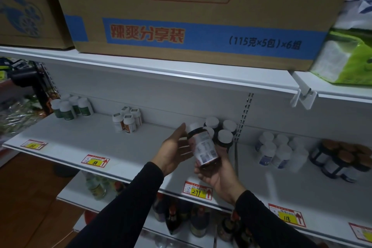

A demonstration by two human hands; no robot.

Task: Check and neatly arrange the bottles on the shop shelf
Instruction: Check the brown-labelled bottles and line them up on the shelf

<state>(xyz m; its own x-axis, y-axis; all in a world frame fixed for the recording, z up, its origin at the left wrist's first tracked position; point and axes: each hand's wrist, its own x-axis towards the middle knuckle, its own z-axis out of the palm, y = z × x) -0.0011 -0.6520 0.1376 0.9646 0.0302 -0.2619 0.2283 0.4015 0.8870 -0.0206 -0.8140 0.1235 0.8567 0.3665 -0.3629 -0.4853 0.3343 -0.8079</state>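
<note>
My right hand cupped a dark, white-capped bottle, contents unclear; left hand fingers spread wide beside it.

Bare shelf lies open between orange-labelled bottles and dark bottles.

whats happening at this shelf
A person in black sleeves is checking a dark bottle with a white cap, lifted off the white shop shelf. The right hand cradles its base; the open left hand steadies its side. Three matching dark bottles stand behind it.
</note>
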